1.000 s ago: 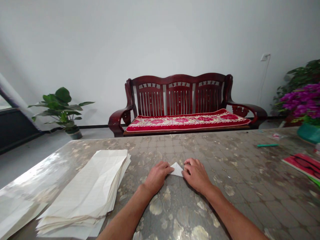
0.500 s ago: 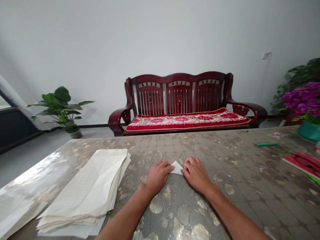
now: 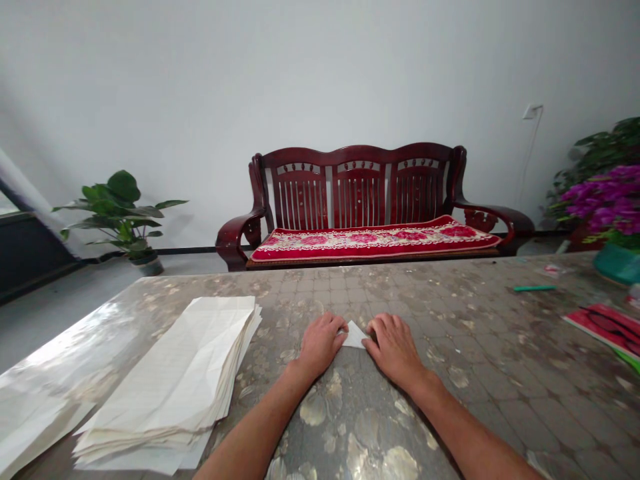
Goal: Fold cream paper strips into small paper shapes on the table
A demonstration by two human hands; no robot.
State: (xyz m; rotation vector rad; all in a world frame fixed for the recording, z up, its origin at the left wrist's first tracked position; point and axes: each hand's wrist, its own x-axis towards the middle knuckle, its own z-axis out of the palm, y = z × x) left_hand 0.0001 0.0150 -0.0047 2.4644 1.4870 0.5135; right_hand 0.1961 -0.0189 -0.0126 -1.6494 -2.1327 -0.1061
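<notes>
A small white piece of folded paper, triangular with its tip pointing away from me, lies on the patterned table between my hands. My left hand grips its left corner, fingers curled and thumb against the paper. At the opposite corner, my right hand pinches the paper between thumb and bent fingers. Parts of both lower corners are hidden under the fingers.
Left of my arm lies a stack of white paper sheets, with more sheets at the far left. A green pen, glasses on a red booklet and a flowerpot sit right. Beyond stands a wooden bench.
My left hand has shifted slightly, its thumb and fingers drawn closer together at the paper's left corner. My right hand and the paper stay nearly in place.
</notes>
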